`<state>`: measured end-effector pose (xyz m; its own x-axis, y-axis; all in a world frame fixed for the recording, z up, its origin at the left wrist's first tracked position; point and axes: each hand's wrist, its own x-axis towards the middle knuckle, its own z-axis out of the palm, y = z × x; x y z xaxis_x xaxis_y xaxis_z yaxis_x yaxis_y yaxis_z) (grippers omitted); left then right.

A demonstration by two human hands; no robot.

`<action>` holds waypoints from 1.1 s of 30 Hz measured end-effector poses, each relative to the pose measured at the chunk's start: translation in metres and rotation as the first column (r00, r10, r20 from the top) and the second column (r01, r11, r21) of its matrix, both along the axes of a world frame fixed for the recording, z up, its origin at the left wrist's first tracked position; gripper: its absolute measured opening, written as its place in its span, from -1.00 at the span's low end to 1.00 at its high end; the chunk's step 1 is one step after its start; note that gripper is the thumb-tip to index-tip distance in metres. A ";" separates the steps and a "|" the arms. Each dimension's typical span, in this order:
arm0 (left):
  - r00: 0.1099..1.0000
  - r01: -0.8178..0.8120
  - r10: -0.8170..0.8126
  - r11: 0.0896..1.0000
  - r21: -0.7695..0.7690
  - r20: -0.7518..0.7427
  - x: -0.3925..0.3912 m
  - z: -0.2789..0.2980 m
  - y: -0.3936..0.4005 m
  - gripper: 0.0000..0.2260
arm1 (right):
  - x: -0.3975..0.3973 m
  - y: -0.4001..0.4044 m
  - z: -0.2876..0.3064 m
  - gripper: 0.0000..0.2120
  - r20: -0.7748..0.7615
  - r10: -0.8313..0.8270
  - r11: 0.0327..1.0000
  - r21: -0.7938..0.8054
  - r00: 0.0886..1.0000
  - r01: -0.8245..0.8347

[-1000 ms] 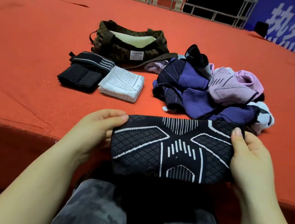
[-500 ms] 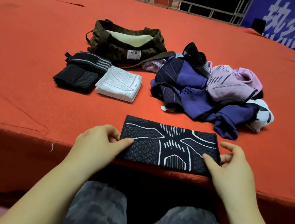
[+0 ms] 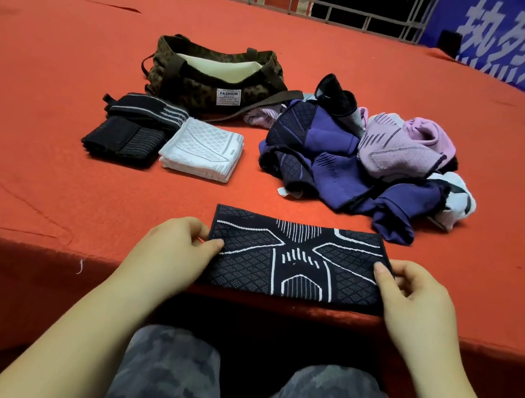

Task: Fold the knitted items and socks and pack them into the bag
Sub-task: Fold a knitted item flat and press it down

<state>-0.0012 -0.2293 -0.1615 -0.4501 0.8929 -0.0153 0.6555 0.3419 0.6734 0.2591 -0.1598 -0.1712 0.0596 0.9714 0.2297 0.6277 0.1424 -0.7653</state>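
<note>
I see the black knitted piece [image 3: 296,262] with white line patterns lying flat near the front edge of the red carpeted platform [image 3: 43,172], and I take that piece as my landmark. My left hand [image 3: 170,250] sits at its left end, thumb on top of the fabric and the other fingers curled at the edge, pinching that end. My right hand [image 3: 415,293] does the same at its right end, thumb pressed on the top face and fingers bent round the side, gripping the cloth. The piece's near edge lines up with the platform's front lip, just above my knees in camouflage trousers [image 3: 167,372].

Beyond the piece and to its left lie a folded white knit [image 3: 203,148] and, just left of that and touching it, a folded black knit [image 3: 122,142] with another black striped item [image 3: 148,112] behind it. Farther back from the piece, behind those stacks, stands the camouflage bag [image 3: 212,86], its mouth open with a pale lining showing and a white FASHION label on its front. Beyond the piece and to its right sits a loose heap of unfolded knits [image 3: 358,157] in purple, pink, black and white, well apart from the piece. A blue banner [image 3: 521,48] hangs far behind on that side
</note>
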 end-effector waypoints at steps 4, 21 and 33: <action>0.990 0.034 -0.044 0.997 0.073 0.138 -0.004 -0.001 0.006 -0.86 | 0.000 0.001 0.004 -0.89 -0.175 0.041 0.999 0.024 0.984 -0.037; 0.991 0.004 0.000 1.000 -0.029 0.135 -0.011 0.002 0.010 -0.75 | 0.012 0.005 0.014 -0.77 0.177 0.012 0.978 -0.206 0.984 0.025; 0.993 0.036 -0.025 0.995 -0.093 0.117 -0.005 0.005 -0.017 -0.81 | 0.028 -0.005 0.021 -0.85 -0.464 0.107 0.907 -0.317 0.879 -0.278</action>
<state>-0.0064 -0.2462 -0.1563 -0.4133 0.8980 -0.1510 0.5862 0.3893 0.7105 0.2870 -0.1653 -0.1503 -0.1286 0.9809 -0.1460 0.2162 -0.1159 -0.9694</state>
